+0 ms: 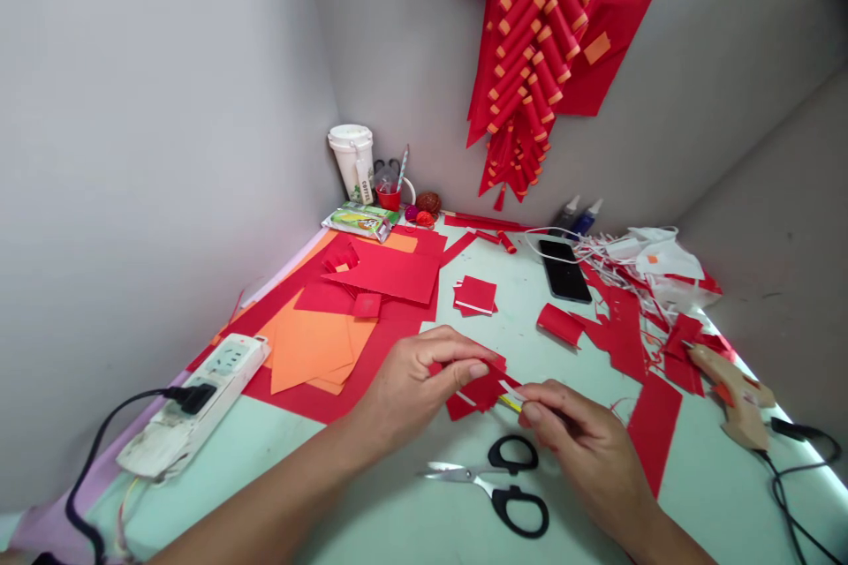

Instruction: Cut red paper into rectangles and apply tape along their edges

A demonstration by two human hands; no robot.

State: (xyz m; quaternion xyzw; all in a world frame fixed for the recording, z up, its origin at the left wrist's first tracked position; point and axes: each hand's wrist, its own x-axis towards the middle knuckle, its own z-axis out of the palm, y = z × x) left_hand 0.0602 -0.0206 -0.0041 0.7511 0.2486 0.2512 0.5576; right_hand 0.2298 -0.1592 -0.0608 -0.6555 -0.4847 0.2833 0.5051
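My left hand (414, 375) pinches a small folded piece of red paper (480, 390) just above the pale green table (371, 494). My right hand (583, 441) is closed in a pinch on a thin white and yellow strip (511, 397) that runs off the red paper's right edge. Black-handled scissors (500, 481) lie shut on the table directly below both hands. A small stack of red paper squares (475, 295) sits a little beyond my hands.
Red and orange paper sheets (344, 318) cover the left of the table beside a white power strip (199, 397). A black phone (564, 269), red scraps (629, 335) and a glue gun (735, 388) lie right. A cup (352, 161) stands at the corner; red paper firecrackers (536, 44) hang on the wall.
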